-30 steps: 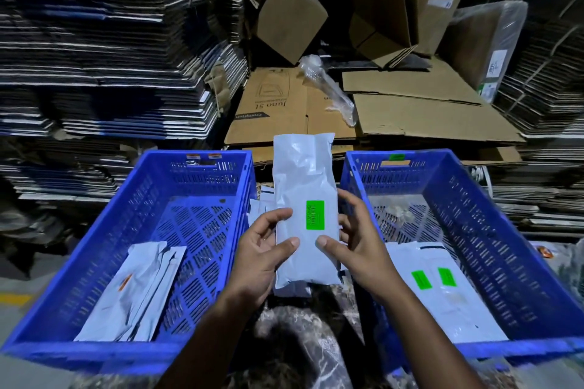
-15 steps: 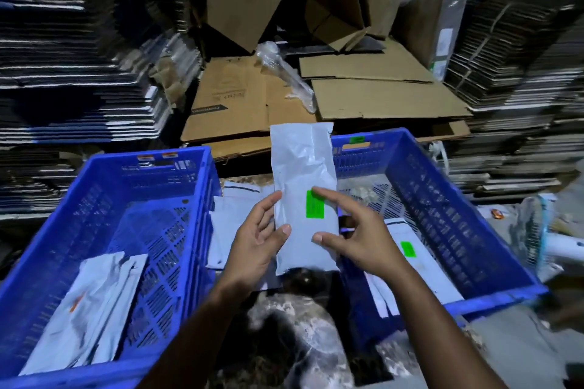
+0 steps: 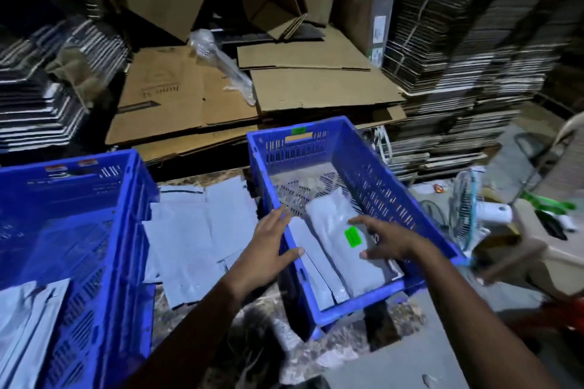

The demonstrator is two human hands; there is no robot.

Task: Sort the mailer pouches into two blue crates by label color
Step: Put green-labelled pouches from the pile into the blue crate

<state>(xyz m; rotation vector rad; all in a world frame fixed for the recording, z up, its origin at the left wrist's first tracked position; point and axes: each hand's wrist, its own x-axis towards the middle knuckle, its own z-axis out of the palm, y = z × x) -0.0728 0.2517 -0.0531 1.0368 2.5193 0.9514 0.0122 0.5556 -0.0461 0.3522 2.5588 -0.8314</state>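
A white mailer pouch with a green label (image 3: 341,243) lies inside the right blue crate (image 3: 373,167), on top of other pouches. My right hand (image 3: 387,238) hovers just over its near right side, fingers spread, holding nothing. My left hand (image 3: 268,249) is open over the crate's left wall. The left blue crate (image 3: 126,199) holds white pouches (image 3: 25,319) at its near end. A loose pile of unsorted white pouches (image 3: 196,230) lies between the two crates.
Flattened cardboard boxes (image 3: 221,95) and tall stacks of folded cartons (image 3: 474,73) rise behind the crates. A small fan (image 3: 467,211) and clutter sit to the right of the right crate.
The green-label pouch, held upright in both hands before, now lies in the right crate. Both hands have let go of it, and the view has swung to the right.
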